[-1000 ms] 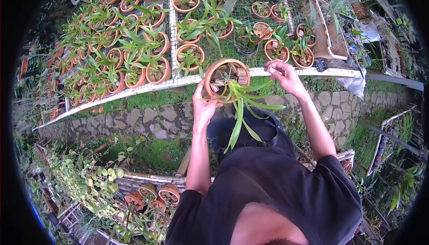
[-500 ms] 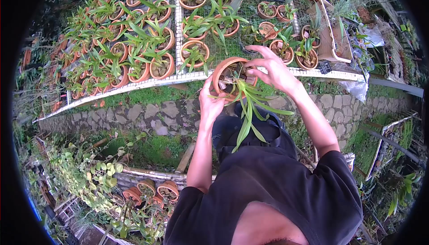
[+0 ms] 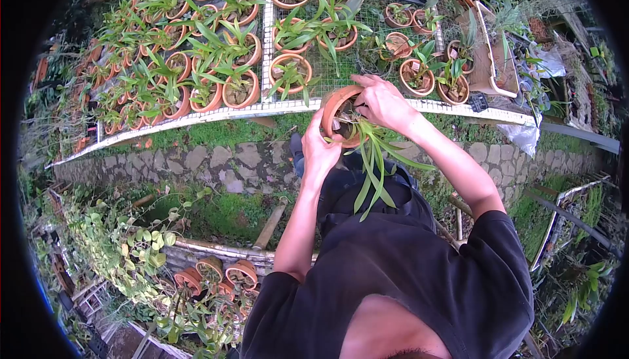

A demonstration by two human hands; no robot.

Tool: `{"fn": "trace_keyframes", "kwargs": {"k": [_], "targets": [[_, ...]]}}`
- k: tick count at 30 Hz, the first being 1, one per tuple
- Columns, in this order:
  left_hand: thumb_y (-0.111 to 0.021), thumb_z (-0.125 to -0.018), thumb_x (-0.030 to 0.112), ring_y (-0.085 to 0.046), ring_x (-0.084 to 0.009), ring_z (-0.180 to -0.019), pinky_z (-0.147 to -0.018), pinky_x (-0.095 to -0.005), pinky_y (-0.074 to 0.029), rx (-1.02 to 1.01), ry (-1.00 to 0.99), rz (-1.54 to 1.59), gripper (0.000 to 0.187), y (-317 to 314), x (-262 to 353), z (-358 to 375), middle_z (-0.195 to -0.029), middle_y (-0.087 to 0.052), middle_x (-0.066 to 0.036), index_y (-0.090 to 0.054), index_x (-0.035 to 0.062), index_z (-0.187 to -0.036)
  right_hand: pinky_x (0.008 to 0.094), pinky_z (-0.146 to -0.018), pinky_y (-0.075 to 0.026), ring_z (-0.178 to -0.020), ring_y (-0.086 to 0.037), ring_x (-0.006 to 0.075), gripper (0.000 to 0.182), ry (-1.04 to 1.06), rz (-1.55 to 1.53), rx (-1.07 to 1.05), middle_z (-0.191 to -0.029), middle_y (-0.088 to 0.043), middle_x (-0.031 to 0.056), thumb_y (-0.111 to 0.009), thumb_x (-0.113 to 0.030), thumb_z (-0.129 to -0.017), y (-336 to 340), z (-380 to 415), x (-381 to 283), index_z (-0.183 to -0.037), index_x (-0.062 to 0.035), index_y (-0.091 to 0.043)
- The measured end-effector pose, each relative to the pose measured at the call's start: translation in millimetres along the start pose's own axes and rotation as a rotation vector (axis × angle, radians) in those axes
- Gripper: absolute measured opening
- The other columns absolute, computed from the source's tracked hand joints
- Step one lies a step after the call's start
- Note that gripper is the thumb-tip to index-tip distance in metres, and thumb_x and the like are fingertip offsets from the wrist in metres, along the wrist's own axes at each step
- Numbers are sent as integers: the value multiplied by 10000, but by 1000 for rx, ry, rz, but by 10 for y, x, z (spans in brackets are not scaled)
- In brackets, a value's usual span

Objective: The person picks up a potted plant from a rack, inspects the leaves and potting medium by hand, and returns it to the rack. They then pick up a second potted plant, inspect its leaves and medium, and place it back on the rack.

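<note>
A terracotta pot [image 3: 332,110] is held tilted in front of my waist, near the front edge of the bench. The orchid-like plant [image 3: 375,166] in it hangs long green leaves over the near rim toward me. My left hand [image 3: 321,152] is closed round the pot's left side, thumb at the near rim. My right hand [image 3: 385,105] grips the far right rim, some fingertips bent inside over the pale chunks of potting material. What those fingertips touch is hidden.
A wire-mesh bench [image 3: 288,106] with a white edge carries many potted plants [image 3: 240,88]. A rectangular planter [image 3: 491,74] stands at its right, with a plastic bag [image 3: 521,137] hanging below. Behind me are more pots [image 3: 242,274]; a stone path [image 3: 219,156] runs below the bench.
The pot has shifted slightly right and tilted more. My right hand's spread fingers have closed in on the rim, and my left hand has moved along with the pot.
</note>
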State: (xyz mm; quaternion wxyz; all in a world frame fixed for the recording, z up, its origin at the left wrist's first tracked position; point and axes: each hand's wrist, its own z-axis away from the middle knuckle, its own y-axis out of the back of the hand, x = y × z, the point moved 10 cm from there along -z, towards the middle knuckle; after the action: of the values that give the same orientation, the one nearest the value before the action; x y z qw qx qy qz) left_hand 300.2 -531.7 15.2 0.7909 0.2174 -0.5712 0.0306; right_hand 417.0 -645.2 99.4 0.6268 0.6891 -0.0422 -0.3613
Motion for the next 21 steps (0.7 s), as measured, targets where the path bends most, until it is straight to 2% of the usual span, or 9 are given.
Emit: {"fn": "trace_keyframes", "kwargs": {"k": [4,6,8,11,14,17,21], "targets": [[-592,-759,-170,-681,-189,-930,-700,-283,-604,9,-1,1,710,8,37,34,-1214,-641,-156,-448,29,-1426,418,-1037,-465,-1190,-590,388,156,-126,-127,-15,-1295,-593,273,-701,-88,-709,-134,7,120,-841,-24,-754],[-623,-743,-130,-662,-237,-1013,-813,-317,-562,16,19,8,697,-1,36,48,-1224,-640,-181,-462,11,-1406,414,-1014,-481,-1181,-598,379,159,-176,-169,-60,-1245,-617,281,-708,-82,-688,-190,-3,165,-826,-15,-752],[-684,-709,-57,-628,-333,-1164,-1005,-389,-484,31,43,4,693,-7,-1,58,-1227,-641,-221,-487,-10,-1372,415,-991,-492,-1171,-607,372,161,-211,-215,-131,-1185,-643,287,-715,-76,-669,-221,-27,173,-809,-4,-749],[-675,-722,-59,-615,-334,-1188,-1019,-391,-478,25,95,-64,696,-23,-14,90,-1255,-627,-225,-473,-6,-1387,447,-825,-537,-903,-669,391,128,-193,-205,-78,-962,-659,200,-726,-76,-664,-427,-18,307,-771,-6,-720],[-667,-733,-64,-606,-315,-1207,-1027,-375,-477,-18,154,-42,696,-67,-79,95,-1276,-616,-227,-465,-6,-1396,449,-829,-535,-904,-666,405,110,-171,-191,-110,-999,-655,211,-708,-61,-690,-573,5,339,-768,15,-709],[-662,-739,-67,-607,-295,-1210,-1024,-361,-482,-35,153,55,696,-144,-233,87,-1288,-613,-225,-460,-5,-1402,441,-950,-506,-1190,-590,385,87,-250,-227,-141,-1061,-661,311,-668,-38,-699,-637,16,380,-736,31,-707],[-657,-740,-72,-628,-285,-1177,-1003,-354,-498,-35,189,46,700,-176,-329,65,-1277,-619,-219,-457,-6,-1407,446,-958,-501,-1178,-588,403,87,-168,-245,-84,-1125,-634,328,-626,-11,-737,-570,44,320,-753,57,-678]]}}
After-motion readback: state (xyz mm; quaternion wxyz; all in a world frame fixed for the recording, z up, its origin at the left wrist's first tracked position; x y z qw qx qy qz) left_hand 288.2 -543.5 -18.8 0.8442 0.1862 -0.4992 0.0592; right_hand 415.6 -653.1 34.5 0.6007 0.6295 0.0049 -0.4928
